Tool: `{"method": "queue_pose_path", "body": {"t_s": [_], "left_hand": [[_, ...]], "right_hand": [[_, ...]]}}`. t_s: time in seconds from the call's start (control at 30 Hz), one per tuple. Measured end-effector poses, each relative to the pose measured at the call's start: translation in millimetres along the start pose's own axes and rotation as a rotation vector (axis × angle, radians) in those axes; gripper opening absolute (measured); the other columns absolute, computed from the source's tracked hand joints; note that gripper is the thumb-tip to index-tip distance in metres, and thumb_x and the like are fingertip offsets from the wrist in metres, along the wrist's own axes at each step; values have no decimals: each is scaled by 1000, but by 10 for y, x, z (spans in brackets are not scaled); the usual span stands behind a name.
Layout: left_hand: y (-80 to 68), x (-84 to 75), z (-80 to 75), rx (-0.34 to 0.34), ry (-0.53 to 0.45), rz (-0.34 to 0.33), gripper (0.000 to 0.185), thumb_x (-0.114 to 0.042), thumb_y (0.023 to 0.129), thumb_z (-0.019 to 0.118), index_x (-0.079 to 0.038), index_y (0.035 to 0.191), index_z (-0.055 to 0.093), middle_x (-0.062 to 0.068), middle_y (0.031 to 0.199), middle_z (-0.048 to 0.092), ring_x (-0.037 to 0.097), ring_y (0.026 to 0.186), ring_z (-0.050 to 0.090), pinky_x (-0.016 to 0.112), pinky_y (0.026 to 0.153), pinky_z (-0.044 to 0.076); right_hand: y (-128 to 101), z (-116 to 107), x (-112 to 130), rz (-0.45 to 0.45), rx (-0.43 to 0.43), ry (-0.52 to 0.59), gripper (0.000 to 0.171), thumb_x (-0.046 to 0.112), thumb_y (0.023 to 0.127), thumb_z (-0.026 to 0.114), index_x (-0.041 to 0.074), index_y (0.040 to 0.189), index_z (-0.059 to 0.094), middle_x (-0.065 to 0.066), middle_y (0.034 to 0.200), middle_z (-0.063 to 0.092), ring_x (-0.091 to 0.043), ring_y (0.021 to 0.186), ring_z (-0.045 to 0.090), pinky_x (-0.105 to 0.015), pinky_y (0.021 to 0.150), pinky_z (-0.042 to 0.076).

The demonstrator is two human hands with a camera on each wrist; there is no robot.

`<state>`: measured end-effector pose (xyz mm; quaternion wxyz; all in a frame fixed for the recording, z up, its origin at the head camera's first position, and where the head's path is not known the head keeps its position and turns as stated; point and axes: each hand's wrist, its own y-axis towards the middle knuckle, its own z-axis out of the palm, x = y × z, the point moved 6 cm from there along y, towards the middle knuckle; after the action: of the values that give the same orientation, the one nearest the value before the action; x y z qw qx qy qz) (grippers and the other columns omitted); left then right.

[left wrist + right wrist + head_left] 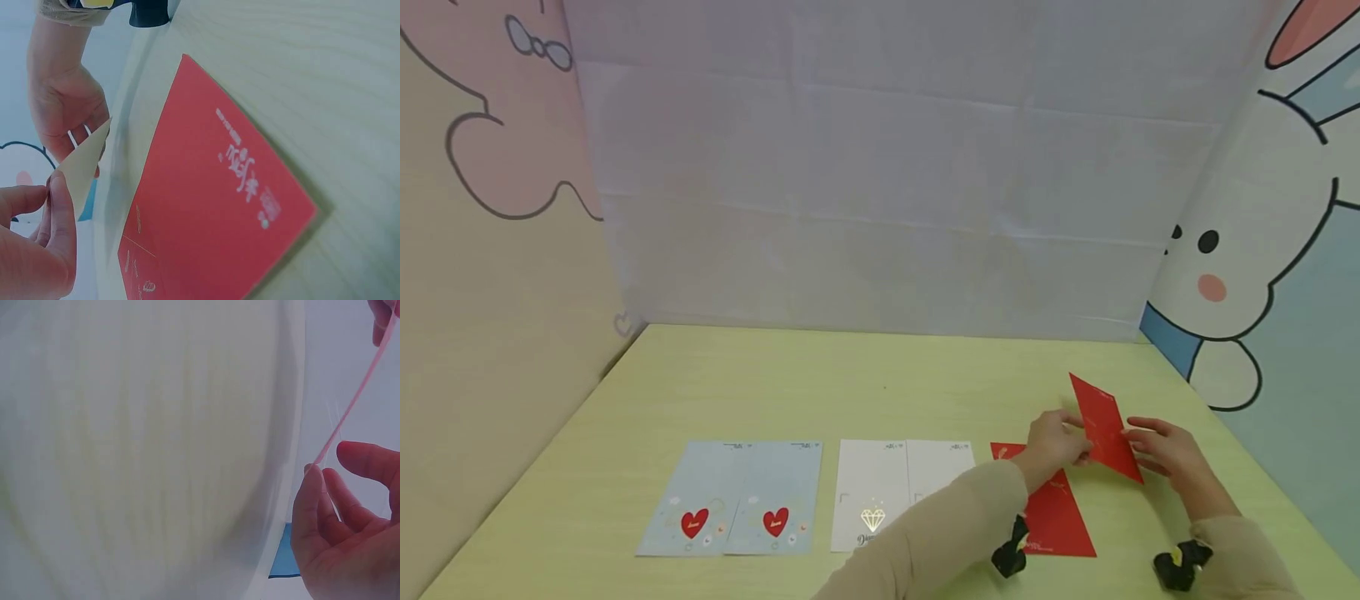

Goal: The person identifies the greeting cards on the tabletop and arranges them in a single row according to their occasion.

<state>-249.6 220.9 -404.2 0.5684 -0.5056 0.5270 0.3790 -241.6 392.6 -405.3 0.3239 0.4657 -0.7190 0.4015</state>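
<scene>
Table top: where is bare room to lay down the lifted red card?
Free: the wide strip of table behind the row of cards, and left of the blue heart cards. Crowded: the front right, where both hands hold the lifted red card over the flat red card.

Pale yellow-green wooden table top [865, 392] with faint lengthwise grain, filling lower half of head view; same pale grain seen close in left wrist view. Behind it, a white creased fabric backdrop [880, 183] hung as the rear wall, horizontal fold lines across it, meeting the table's far edge. Left side: beige panel wall with a pink cartoon figure outlined in dark grey [497, 142], a small bow shape near the top. Right side: light blue panel wall with a white cartoon rabbit [1240, 250], black dot eye, pink cheek, pink inner ear, blue collar patch low down. Light even and diffuse, soft shadows only
</scene>
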Motion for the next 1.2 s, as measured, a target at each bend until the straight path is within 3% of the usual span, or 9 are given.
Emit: {"method": "queue_pose_path", "body": {"t_s": [0.2, 0.43, 0.57, 0.77, 0.97, 1.03, 1.1, 1.2], "left_hand": [[-75, -16, -61, 57, 55, 55, 35, 1, 76, 66, -11, 107, 57, 1, 55, 55, 18, 48, 58, 23, 49, 46], [-163, -6, -95, 132, 104, 90, 66, -2, 77, 67, -24, 132, 38, -2, 58, 55, 11, 46, 55, 26, 47, 46], [-229, -10, -98, 166, 121, 112, 77, -3, 77, 67, -28, 137, 26, -2, 59, 54, 10, 47, 55, 20, 49, 45], [-340, -32, -130, 173, 187, 124, 81, -9, 77, 68, -28, 140, 20, -5, 58, 55, 10, 49, 55, 19, 52, 44], [-447, -72, -144, 214, 369, 208, 84, -15, 77, 69, -24, 141, 16, -11, 59, 52, 5, 49, 51, 19, 49, 41], [-484, -95, -138, 241, 438, 245, 86, -17, 76, 70, -24, 141, 14, -13, 63, 52, 3, 51, 49, 18, 48, 41], [-509, -116, -124, 256, 544, 297, 88, -22, 76, 70, -23, 141, 12, -14, 73, 54, 0, 59, 50, 16, 51, 41], [-534, -144, -108, 228, 796, 377, 88, -38, 74, 69, -21, 141, 15, -13, 99, 52, 0, 83, 48, 17, 65, 42]], "right_hand": [[-22, 35, -3, -54, 19, 27, 56, 20, 88, 52, -14, 127, 30, -5, 91, 59, -5, 71, 54, -29, 66, 50], [152, 19, -192, -119, 32, 22, 61, 31, 87, 54, -9, 128, 34, -3, 93, 58, -4, 74, 55, -29, 66, 50], [220, -29, -297, -166, 21, -6, 63, 34, 87, 53, -8, 128, 33, -8, 99, 57, -5, 76, 56, -34, 69, 49], [163, -59, -326, -182, 59, -5, 61, 35, 88, 52, -7, 129, 34, -6, 98, 58, -6, 78, 56, -34, 70, 49], [-1, -73, -263, -180, 147, 13, 53, 33, 87, 53, 0, 127, 42, -4, 100, 54, -12, 85, 55, -34, 74, 48], [-30, -84, -278, -170, 166, 46, 40, 37, 85, 56, 16, 118, 52, 4, 96, 55, -7, 83, 55, -29, 71, 49], [-130, -68, -213, -165, 179, 11, 42, 35, 87, 53, 14, 123, 49, -2, 100, 55, -9, 84, 55, -32, 73, 48], [-282, -44, -112, -162, 188, -41, 49, 30, 90, 49, 1, 129, 41, -6, 101, 56, -7, 82, 55, -33, 74, 48]]}}
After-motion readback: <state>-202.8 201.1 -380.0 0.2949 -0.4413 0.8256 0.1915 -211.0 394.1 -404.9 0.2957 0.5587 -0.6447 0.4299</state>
